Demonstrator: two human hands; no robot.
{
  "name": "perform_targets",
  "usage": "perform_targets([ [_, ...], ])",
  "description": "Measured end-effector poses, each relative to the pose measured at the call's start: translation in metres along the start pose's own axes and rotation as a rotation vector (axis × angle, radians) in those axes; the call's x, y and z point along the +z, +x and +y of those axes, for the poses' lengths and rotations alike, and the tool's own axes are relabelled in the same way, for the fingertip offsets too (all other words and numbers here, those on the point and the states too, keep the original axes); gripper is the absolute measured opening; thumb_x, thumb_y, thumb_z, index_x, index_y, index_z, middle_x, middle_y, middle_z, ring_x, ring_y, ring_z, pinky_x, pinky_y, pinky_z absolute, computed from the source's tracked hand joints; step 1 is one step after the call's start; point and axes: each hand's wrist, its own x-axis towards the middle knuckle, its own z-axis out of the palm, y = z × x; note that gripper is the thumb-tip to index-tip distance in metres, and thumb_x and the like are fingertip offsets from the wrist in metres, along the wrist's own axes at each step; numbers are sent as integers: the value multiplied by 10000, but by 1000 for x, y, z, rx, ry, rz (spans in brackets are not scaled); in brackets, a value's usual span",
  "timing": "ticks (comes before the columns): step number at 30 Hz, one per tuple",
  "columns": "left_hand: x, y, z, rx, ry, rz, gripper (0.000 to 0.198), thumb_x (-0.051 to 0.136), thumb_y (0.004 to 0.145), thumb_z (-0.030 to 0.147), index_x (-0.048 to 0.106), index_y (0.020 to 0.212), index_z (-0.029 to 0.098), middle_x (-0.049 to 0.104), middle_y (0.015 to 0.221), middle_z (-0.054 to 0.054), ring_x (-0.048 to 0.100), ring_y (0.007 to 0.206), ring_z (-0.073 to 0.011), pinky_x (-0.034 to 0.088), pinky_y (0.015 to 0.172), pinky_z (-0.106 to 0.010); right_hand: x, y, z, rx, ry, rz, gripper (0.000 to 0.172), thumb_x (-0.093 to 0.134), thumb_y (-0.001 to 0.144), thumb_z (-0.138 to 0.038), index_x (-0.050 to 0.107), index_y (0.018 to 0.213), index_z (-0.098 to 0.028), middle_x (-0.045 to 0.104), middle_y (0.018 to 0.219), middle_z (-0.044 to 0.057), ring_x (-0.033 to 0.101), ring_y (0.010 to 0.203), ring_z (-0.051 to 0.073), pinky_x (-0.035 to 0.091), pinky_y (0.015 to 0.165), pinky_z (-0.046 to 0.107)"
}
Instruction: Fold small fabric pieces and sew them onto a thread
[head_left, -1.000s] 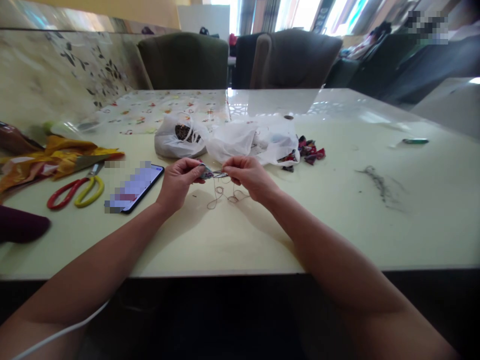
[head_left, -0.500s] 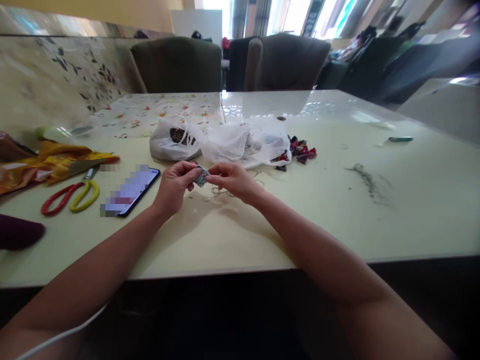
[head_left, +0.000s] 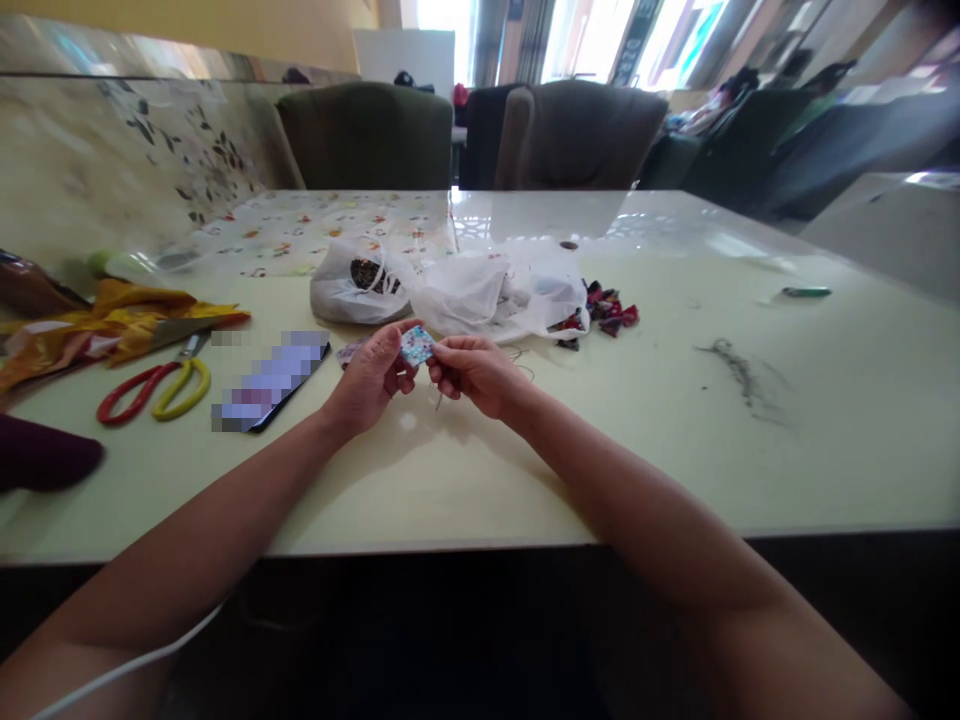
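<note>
Two white plastic bags sit on the tbl (head_left: 480, 490) just beyond the hands: L bag (head_left: 330, 297) w/ dark brown bits inside, R bag (head_left: 461, 295) w/ colored fabric scraps (head_left: 615, 308) by its R end. Phone (head_left: 274, 382) lies near the L wrist, scissors (head_left: 180, 392) w/ one red & one yellow handle left of it, yellow cloth (head_left: 139, 310) behind those. Maroon thing, too blurred to ID, at the near L edge. Well apart on the R: thread tangle (head_left: 735, 370), & a small green item (head_left: 806, 292) farther out. Chairs (head_left: 367, 135) past the far edge. White cord (head_left: 127, 672) runs along the L forearm.

Light-blue patterned fabric pc (head_left: 418, 346) is betw. the hands, center, held up nr the R bag. L hand (head_left: 367, 378) grasps its L side, thumb up top, fingers curled below; R hand (head_left: 480, 375) pinches the R corner, thumb & index. Both forearms reach fwd & inward from the near corners. Thin thread (head_left: 439, 400) hangs under the R fingers; can't tell if there's a needle.
</note>
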Motion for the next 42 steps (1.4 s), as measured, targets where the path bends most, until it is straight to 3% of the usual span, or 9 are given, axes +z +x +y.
perform_targets([
  [4, 6, -3, -3, -1, -30, -14, 717, 807, 713, 699, 646, 1232, 233, 700, 900, -33, 602, 609, -115, 399, 441, -197, 1, 2, 1, 85, 84, -13, 236, 566, 979, -214, 613, 764, -129, 630, 586, -8, 517, 388, 65, 328, 368, 173],
  [7, 11, -5, -3, 29, 2, 45, 628, 761, 747, 724, 680, 1093, 206, 712, 937, -57, 602, 600, -111, 354, 419, -193, 2, 3, 5, 149, 110, -41, 231, 550, 992, -214, 617, 788, -129, 634, 580, -5, 523, 388, 72, 325, 360, 173],
  [13, 16, -8, -4, 95, 121, 166, 568, 670, 817, 746, 662, 824, 178, 674, 786, -43, 529, 506, -88, 266, 375, -199, 8, 3, 9, 237, 148, -54, 253, 506, 1012, -199, 599, 788, -130, 626, 569, -2, 517, 382, 77, 312, 356, 179],
  [19, 19, -9, -6, 116, 60, 159, 603, 677, 787, 778, 680, 909, 187, 678, 795, -37, 549, 539, -94, 323, 419, -193, 11, 4, 6, 224, 264, 76, 276, 458, 1036, -205, 571, 791, -146, 603, 569, -12, 501, 406, 68, 366, 401, 172],
  [26, 13, -6, -12, 85, 96, 287, 657, 579, 818, 828, 682, 810, 179, 678, 788, -48, 583, 519, -109, 360, 405, -217, 17, 1, 13, 285, 206, -53, 288, 463, 1041, -190, 592, 789, -135, 656, 595, 12, 557, 416, 86, 351, 372, 182],
  [34, 19, -4, -3, 58, -21, 221, 622, 645, 797, 797, 661, 897, 183, 683, 855, -50, 591, 565, -94, 366, 405, -196, 17, 1, 8, 271, 263, 25, 313, 423, 1065, -207, 572, 795, -148, 642, 587, -3, 541, 416, 75, 354, 388, 170],
  [39, 14, -4, -10, 56, 5, 228, 606, 690, 788, 762, 674, 900, 166, 649, 786, -20, 526, 464, -69, 329, 348, -192, 22, -2, 12, 280, 106, -11, 311, 431, 1046, -211, 579, 781, -144, 639, 612, 15, 546, 450, 88, 371, 413, 189],
  [42, 13, -2, -9, 2, -29, 293, 592, 682, 811, 745, 652, 818, 154, 592, 689, 2, 445, 408, -45, 259, 318, -177, 21, -3, 16, 77, -190, 42, 230, 482, 1007, -217, 593, 814, -160, 655, 719, 20, 577, 558, 102, 453, 524, 210],
])
